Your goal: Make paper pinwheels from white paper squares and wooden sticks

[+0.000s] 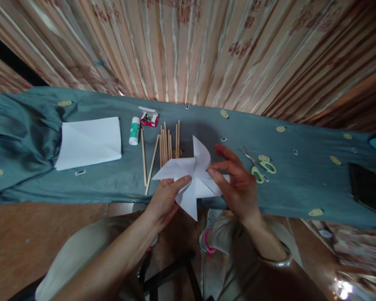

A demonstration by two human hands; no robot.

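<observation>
A white paper pinwheel [188,167] with folded, pointed blades is held up over the front edge of the table. My left hand [166,200] grips its lower left side, thumb on top near the middle and fingers underneath. My right hand [238,184] is at the pinwheel's right side, with thumb and index finger pinched together and the other fingers raised. Something small and dark shows at those fingertips, too small to name. Just behind the pinwheel lie several thin wooden sticks [165,144], their near ends partly hidden by it.
Left on the teal patterned cloth [200,121] lies a stack of white paper [89,142]. A glue stick [134,131] stands beside an open red-and-white box [149,117] of small metal pieces. Green-handled scissors [258,165] lie right of my hand; a dark flat object [366,187] sits farther right.
</observation>
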